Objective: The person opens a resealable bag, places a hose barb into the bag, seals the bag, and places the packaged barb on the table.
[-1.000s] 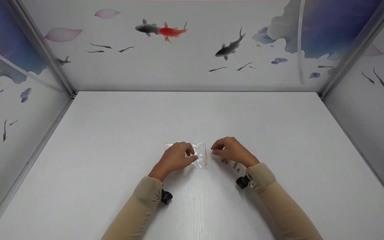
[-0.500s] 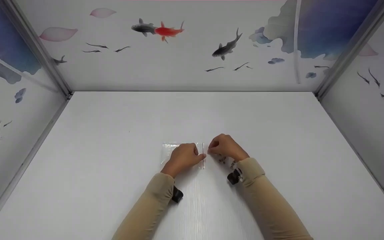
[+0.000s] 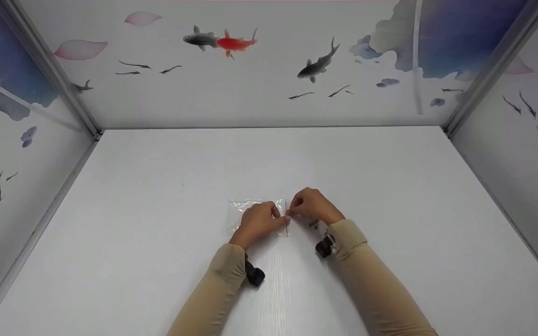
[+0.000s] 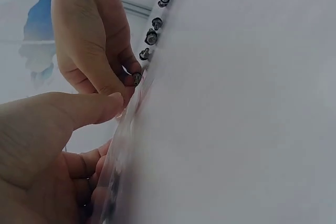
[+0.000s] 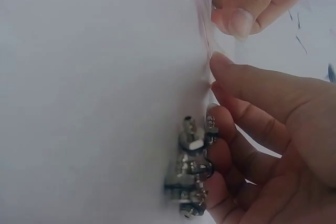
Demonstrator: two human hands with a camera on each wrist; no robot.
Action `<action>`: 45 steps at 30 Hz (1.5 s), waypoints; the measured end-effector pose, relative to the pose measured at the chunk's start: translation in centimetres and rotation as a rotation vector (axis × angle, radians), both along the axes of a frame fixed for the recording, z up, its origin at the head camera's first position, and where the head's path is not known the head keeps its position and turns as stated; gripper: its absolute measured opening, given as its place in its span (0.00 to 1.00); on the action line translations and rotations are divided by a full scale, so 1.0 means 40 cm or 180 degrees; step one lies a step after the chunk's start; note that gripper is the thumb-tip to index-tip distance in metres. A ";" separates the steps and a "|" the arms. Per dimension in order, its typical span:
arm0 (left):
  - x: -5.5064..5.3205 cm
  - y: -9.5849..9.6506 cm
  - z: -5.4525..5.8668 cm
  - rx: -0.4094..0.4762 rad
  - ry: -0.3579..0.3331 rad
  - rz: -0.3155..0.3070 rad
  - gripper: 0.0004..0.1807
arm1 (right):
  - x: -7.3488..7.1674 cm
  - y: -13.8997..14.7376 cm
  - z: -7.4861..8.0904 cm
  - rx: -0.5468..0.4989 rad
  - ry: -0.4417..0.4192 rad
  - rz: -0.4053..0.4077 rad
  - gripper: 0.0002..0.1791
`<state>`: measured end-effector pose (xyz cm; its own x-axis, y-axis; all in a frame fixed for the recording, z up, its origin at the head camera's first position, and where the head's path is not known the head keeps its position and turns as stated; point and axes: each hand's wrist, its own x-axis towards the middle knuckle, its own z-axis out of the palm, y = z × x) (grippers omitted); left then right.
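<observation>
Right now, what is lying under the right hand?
Small metal fittings lie on the white table beneath the right hand. In the head view, only a few show beside it; the hand covers others, so I cannot count them all.

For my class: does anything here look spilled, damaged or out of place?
Nothing plainly stands out. The clear bag lies on the table, partly beneath the left hand; small metal parts sit loose near the right hand, none visibly broken.

No readable text anywhere
No words, labels, brands, numbers or signs legible in the head view or in either wrist view.
</observation>
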<state>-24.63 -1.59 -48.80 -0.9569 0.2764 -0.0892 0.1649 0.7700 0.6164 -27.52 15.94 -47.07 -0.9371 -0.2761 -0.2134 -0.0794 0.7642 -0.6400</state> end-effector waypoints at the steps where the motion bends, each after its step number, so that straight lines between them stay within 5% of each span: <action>1: 0.000 0.002 -0.002 -0.0018 0.0033 0.0021 0.18 | 0.001 0.000 0.000 0.0002 -0.0014 -0.0010 0.06; 25: 0.000 0.011 -0.024 0.0215 0.0441 0.0245 0.08 | -0.011 0.002 -0.004 -0.0162 0.0061 0.0094 0.11; 36: 0.004 -0.006 -0.032 0.0572 0.0310 0.0133 0.08 | -0.006 0.004 -0.006 -0.0185 -0.0287 0.0189 0.10; 45: 0.005 -0.018 -0.027 0.0897 -0.0075 0.0124 0.06 | -0.001 0.001 -0.005 -0.0379 -0.0342 0.0177 0.10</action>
<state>-24.41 -2.32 -49.90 -0.9658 0.2566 -0.0364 0.1217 0.5731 0.8104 -27.58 15.97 -47.27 -0.8933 -0.3560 -0.2744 -0.0455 0.6789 -0.7328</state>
